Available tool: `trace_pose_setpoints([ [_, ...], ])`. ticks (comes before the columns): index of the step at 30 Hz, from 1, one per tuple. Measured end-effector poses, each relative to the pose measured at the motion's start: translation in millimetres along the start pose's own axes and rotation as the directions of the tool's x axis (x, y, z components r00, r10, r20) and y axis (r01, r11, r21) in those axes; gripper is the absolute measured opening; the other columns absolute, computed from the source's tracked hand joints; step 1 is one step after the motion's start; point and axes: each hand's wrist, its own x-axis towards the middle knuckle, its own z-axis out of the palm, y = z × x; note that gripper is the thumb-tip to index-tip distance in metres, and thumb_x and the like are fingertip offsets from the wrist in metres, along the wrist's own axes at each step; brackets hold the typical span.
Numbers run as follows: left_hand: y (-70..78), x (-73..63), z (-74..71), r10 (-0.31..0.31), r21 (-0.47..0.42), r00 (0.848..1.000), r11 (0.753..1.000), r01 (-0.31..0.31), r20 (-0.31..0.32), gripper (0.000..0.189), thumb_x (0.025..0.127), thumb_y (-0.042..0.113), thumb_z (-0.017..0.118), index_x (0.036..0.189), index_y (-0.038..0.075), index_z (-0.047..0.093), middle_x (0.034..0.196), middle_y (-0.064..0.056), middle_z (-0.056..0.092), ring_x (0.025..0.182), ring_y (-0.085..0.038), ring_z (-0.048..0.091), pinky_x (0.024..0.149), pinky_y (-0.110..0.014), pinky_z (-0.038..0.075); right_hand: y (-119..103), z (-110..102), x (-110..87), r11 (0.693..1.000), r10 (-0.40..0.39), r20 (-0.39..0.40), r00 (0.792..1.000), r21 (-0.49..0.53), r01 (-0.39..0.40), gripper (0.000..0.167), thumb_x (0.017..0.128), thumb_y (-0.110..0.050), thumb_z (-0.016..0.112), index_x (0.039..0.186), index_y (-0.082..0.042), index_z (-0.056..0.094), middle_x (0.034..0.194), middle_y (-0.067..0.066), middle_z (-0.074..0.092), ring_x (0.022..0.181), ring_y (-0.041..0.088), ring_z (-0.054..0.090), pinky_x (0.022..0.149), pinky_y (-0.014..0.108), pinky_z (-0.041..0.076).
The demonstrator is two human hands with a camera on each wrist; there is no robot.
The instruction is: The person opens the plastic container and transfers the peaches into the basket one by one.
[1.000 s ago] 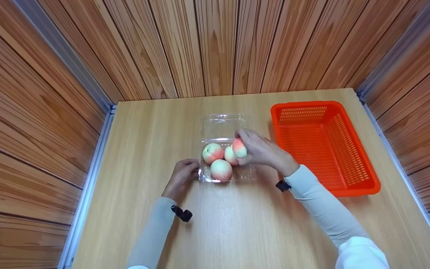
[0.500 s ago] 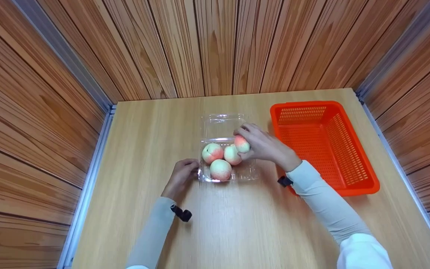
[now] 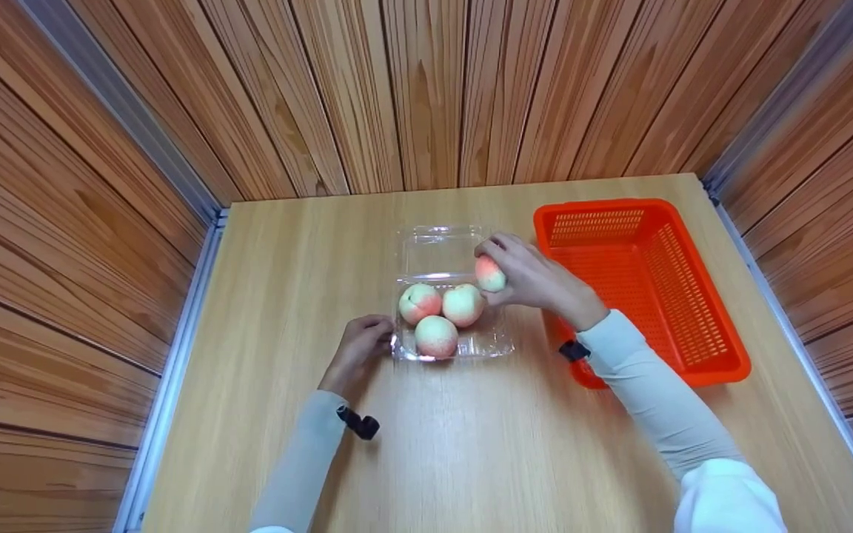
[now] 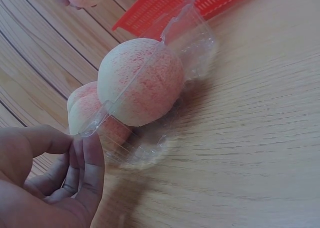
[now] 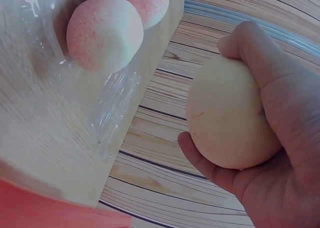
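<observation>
A clear plastic clamshell box (image 3: 487, 342) lies with its lid folded back on the table, and three peaches sit in its base: one at the back left (image 3: 420, 303), one at the back right (image 3: 463, 305), one in front (image 3: 436, 337). My left hand (image 3: 361, 346) pinches the box's left rim between thumb and fingers, as the left wrist view shows at the rim's corner (image 4: 92, 125). Above the box's right side, my right hand (image 3: 534, 277) holds a fourth peach (image 5: 232, 115), its fingers and thumb curled round it, apart from the others.
An orange-red plastic basket (image 3: 730, 348) with slotted walls stands on the right of the table, partly behind my right forearm. Wood-panelled walls (image 3: 426, 96) enclose the back and sides. Pale wooden tabletop (image 3: 463, 451) extends in front of the box.
My right hand has lifted its peach up and to the right, away from the back-right peach, which is now fully visible. The left hand has stayed at the box's rim.
</observation>
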Motion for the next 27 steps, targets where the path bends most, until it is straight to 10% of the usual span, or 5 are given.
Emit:
trace_pose_setpoints([
  [27, -0.7, -2.1, -2.5, -0.063, -0.034, 0.998, 0.997, 0.064, 0.012, 0.026, 0.106, 0.013, 0.063, 0.126, -0.002, 0.069, 0.110, -0.012, 0.068, 0.088, -0.018, 0.068, 0.078, -0.028, 0.062, 13, -10, 0.7, 1.000, 0.020, -0.027, 0.999, -0.016, -0.021, 0.062, 0.089, -0.033, 0.085, 0.139, -0.011, 0.056, 0.135, 0.013, 0.056, 0.119, 0.032, 0.057, 0.100, 0.050, 0.061],
])
